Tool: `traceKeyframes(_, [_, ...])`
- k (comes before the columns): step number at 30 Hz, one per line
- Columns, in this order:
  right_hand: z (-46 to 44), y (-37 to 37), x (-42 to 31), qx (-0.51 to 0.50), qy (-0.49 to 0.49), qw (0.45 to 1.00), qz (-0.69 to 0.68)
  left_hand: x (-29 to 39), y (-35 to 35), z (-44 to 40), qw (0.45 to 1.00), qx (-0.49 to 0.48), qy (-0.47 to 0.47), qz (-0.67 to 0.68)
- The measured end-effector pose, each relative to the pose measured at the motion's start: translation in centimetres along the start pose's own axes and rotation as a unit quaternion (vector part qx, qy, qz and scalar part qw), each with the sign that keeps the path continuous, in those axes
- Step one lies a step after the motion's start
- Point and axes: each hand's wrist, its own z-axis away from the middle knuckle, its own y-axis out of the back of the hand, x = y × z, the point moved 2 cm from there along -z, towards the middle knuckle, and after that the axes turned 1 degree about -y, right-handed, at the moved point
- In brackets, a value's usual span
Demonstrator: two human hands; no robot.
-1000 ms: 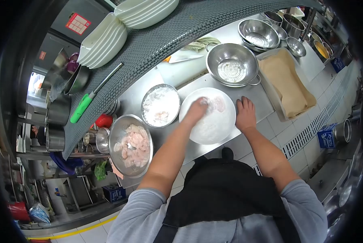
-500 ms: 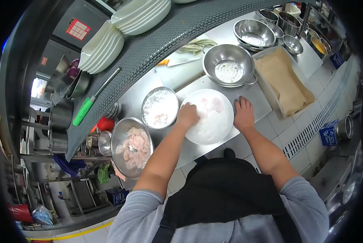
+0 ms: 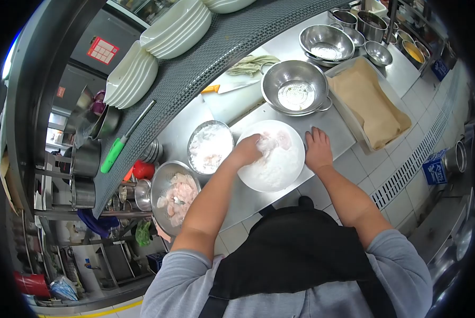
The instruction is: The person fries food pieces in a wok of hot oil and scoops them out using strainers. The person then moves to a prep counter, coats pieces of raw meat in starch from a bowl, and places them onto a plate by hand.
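My left hand (image 3: 248, 150) reaches into a white bowl (image 3: 258, 183) from its left side. Its fingers are bent and pressed together at the pale, powder-coated meat pieces (image 3: 280, 139); the fingertips are hidden, so what they grip does not show. White powder (image 3: 274, 167) covers the bowl's bottom. Fingers stretched out, my right hand (image 3: 318, 150) lies flat on the steel table (image 3: 339, 136), just right of the bowl. Left of the bowl stands a metal bowl (image 3: 232, 139) of white powder. Beyond my left forearm, raw pale meat (image 3: 179, 197) fills a steel bowl (image 3: 158, 183).
Behind the white bowl stands a steel colander (image 3: 272, 79). A paper-lined tray (image 3: 401, 139) is at the right. A knife with a yellow handle (image 3: 211, 89) lies on a cutting board (image 3: 232, 100). Overhead, a mesh-covered shelf (image 3: 195, 79) carries white dishes (image 3: 136, 79) and a green-handled tool (image 3: 112, 155).
My left hand has shifted slightly within the white bowl, and the meat pieces beside its fingers have moved. The right hand stays on the table. The camera view has tilted a little.
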Motion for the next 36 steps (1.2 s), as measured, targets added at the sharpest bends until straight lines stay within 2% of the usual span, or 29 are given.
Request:
traceKeyframes(3, [-0.1,-0.2,0.0,0.001,0.001,1.0,-0.003,3.5,1.4,-1.6,0.994,-0.062,-0.089,-0.03])
traceKeyframes(4, [-0.1,-0.2,0.0,0.001,-0.001,1.0,-0.006,3.5,1.1,-2.6,0.994,-0.06,-0.086,-0.026])
traceKeyframes(6, [-0.1,-0.1,-0.1,-0.003,0.001,1.0,-0.002,4.5,1.6,-3.6,0.969,0.095,-0.206,-0.102])
traceKeyframes(8, [-0.2,0.0,-0.1,-0.005,0.0,1.0,0.0,5.1,2.6,-3.8,0.974,0.117,-0.173,-0.084])
traceKeyframes(10, [-0.1,-0.1,0.0,-0.008,0.001,1.0,-0.005,5.3,3.8,-3.0,0.992,0.097,-0.058,-0.063])
traceKeyframes(11, [-0.1,-0.1,-0.1,-0.009,0.001,1.0,-0.006,5.1,4.1,-2.2,0.992,0.103,-0.036,-0.069])
traceKeyframes(14, [-0.2,-0.1,-0.1,-0.015,-0.01,1.0,-0.01,-1.5,5.6,-2.0,0.973,0.2,-0.045,-0.104])
traceKeyframes(16, [0.0,-0.3,0.1,-0.005,0.003,1.0,0.007,-5.6,7.9,-1.5,0.979,0.083,0.044,-0.181])
traceKeyframes(18, [-0.1,-0.3,0.1,-0.008,-0.001,1.0,0.002,-8.7,9.0,0.0,0.97,0.093,0.074,-0.212])
traceKeyframes(20, [-0.2,-0.2,-0.2,-0.011,0.0,1.0,-0.004,-10.3,8.8,2.1,0.975,-0.029,0.1,-0.196])
traceKeyframes(24, [-0.2,-0.1,-0.3,-0.017,-0.001,1.0,0.007,-10.7,6.9,4.1,0.978,-0.035,0.128,-0.161])
traceKeyframes(26, [-0.2,-0.1,-0.3,-0.018,0.002,1.0,0.012,-11.5,6.8,4.1,0.98,0.037,0.128,-0.148])
traceKeyframes(27, [-0.2,-0.2,-0.3,-0.017,-0.001,1.0,0.012,-11.7,7.2,4.4,0.98,0.039,0.13,-0.146])
traceKeyframes(29, [-0.2,-0.2,-0.4,-0.016,-0.001,1.0,0.013,-12.2,8.6,4.8,0.988,0.094,0.123,-0.014])
traceKeyframes(33, [-0.1,0.0,-0.6,-0.021,-0.007,1.0,0.008,-12.3,8.2,5.0,0.984,0.113,0.135,-0.018])
traceKeyframes(35, [-0.2,0.0,-0.7,-0.025,-0.011,1.0,0.008,-11.5,6.8,4.3,0.961,0.028,0.229,-0.151])
traceKeyframes(36, [-0.2,-0.1,-0.6,-0.019,-0.009,1.0,0.013,-11.4,6.7,4.2,0.961,0.03,0.227,-0.152])
